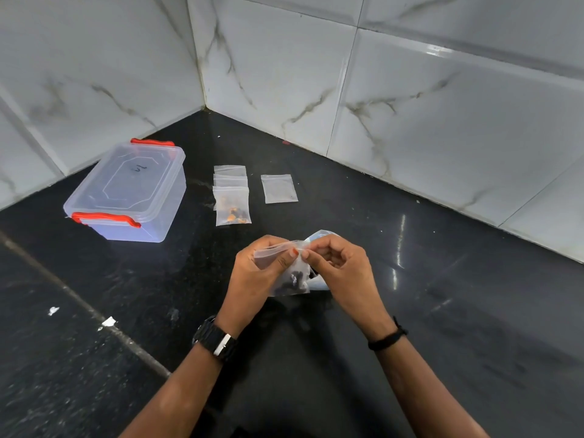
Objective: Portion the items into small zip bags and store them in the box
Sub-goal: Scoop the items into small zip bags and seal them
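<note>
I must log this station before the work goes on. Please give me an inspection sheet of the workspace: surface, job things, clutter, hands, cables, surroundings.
Surface: black speckled counter, glossy, with a pale seam line at the left.
Job's things: clear box, lid on, red latches; stack of zip bags, the front one holding orange-brown pieces; single bag lying flat, apart from the stack; held bag with dark pieces inside.
Clutter: white scraps near the seam; small specks by the wall.
Hands: left hand and right hand both pinch the held bag's top edge.
Cables: nothing seen.
Surroundings: white marble-look wall tiles meeting in a corner.
</note>
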